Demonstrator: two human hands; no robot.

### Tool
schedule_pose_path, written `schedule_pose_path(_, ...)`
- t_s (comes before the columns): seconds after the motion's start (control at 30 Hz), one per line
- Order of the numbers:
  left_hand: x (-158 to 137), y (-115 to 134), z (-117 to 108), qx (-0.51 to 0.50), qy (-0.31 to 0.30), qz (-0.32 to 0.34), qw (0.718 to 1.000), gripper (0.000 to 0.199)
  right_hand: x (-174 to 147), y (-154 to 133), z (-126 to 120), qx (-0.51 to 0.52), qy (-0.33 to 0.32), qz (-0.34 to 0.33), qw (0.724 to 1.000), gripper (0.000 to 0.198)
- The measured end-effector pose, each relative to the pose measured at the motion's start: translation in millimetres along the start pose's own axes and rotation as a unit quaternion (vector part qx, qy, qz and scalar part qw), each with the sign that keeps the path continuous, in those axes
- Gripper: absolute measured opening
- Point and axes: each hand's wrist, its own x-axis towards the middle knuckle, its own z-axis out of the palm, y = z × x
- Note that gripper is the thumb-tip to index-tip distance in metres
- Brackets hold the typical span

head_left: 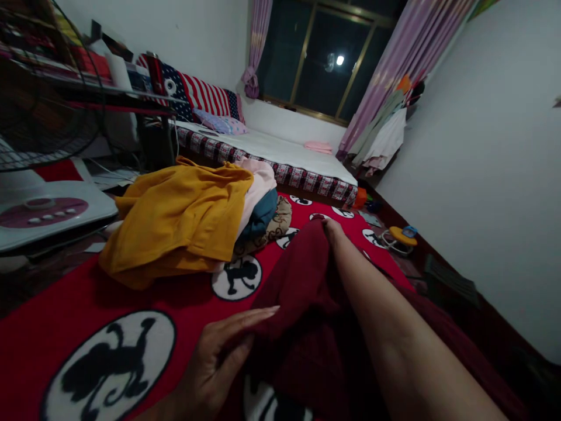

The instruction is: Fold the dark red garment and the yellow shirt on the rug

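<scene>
A dark maroon garment [302, 280] is spread over the red blanket [188, 310], which carries black monkey figures in white circles. Its kind is not clear from the visible part. My left hand [219, 351] pinches the near-left edge of this cloth between thumb and fingers. Stretched far forward, my right hand [332, 229] grips the garment's far end, with most of its fingers hidden by the cloth and the wrist. Left of the maroon cloth lies a pile of clothes, with a mustard-yellow garment [184, 216] on top and pink, teal and patterned brown pieces showing beneath.
A white fan base [52, 204] stands at the left, beside a cluttered desk [127, 96]. Across the back runs a bed [272, 149] with pillows. Clothes [385, 140] hang by the purple curtain [394, 64]. A small yellow stool [402, 236] is near the right wall.
</scene>
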Motion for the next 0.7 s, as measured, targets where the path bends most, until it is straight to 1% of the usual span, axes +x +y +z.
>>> schedule_pose_path(0.07, 0, -4, 3, 0.001, -0.008, -0.011, 1.0, 0.033, -7, 9, -1, -0.012, -0.037, 0.002, 0.999, 0.019)
schedule_pose_path(0.13, 2, -5, 6, -0.003, -0.008, -0.019, 1.0, 0.033, -16, 14, -3, -0.038, -0.066, -0.013, 0.997, 0.019)
schedule_pose_path(0.2, 3, -3, 7, -0.012, -0.008, -0.022, 1.0, 0.033, -27, 14, -10, -0.068, -0.075, -0.036, 0.994, 0.017)
schedule_pose_path(0.27, 5, 0, 7, -0.022, -0.016, -0.021, 0.999, 0.033, -41, 14, -22, -0.103, -0.073, -0.055, 0.99, 0.016)
schedule_pose_path(0.33, 5, 3, 7, -0.032, -0.02, -0.025, 0.999, 0.033, -60, 17, -36, -0.168, -0.075, -0.072, 0.98, 0.026)
schedule_pose_path(0.37, 5, 4, 7, -0.038, -0.02, -0.029, 0.999, 0.033, -70, 20, -43, -0.223, -0.089, -0.076, 0.968, 0.033)
schedule_pose_path(0.43, 5, 5, 8, -0.05, -0.018, -0.042, 0.998, 0.034, -90, 28, -52, -0.348, -0.128, -0.093, 0.924, 0.04)
schedule_pose_path(0.47, 5, 6, 9, -0.055, -0.016, -0.048, 0.997, 0.034, -98, 31, -55, -0.399, -0.143, -0.112, 0.899, 0.039)
schedule_pose_path(0.5, 5, 6, 9, -0.06, -0.014, -0.052, 0.997, 0.034, -104, 34, -57, -0.431, -0.146, -0.135, 0.88, 0.035)
schedule_pose_path(0.53, 6, 7, 10, -0.064, -0.012, -0.054, 0.996, 0.034, -108, 36, -58, -0.438, -0.134, -0.158, 0.875, 0.031)
schedule_pose_path(0.57, 6, 8, 11, -0.067, -0.01, -0.055, 0.996, 0.035, -108, 36, -60, -0.43, -0.109, -0.179, 0.878, 0.026)
schedule_pose_path(0.6, 8, 9, 12, -0.067, -0.008, -0.054, 0.996, 0.036, -107, 35, -61, -0.409, -0.081, -0.192, 0.888, 0.023)
schedule_pose_path(0.7, 13, 16, 16, -0.039, -0.017, -0.034, 0.999, 0.037, -94, 29, -70, -0.325, -0.021, -0.185, 0.927, 0.023)
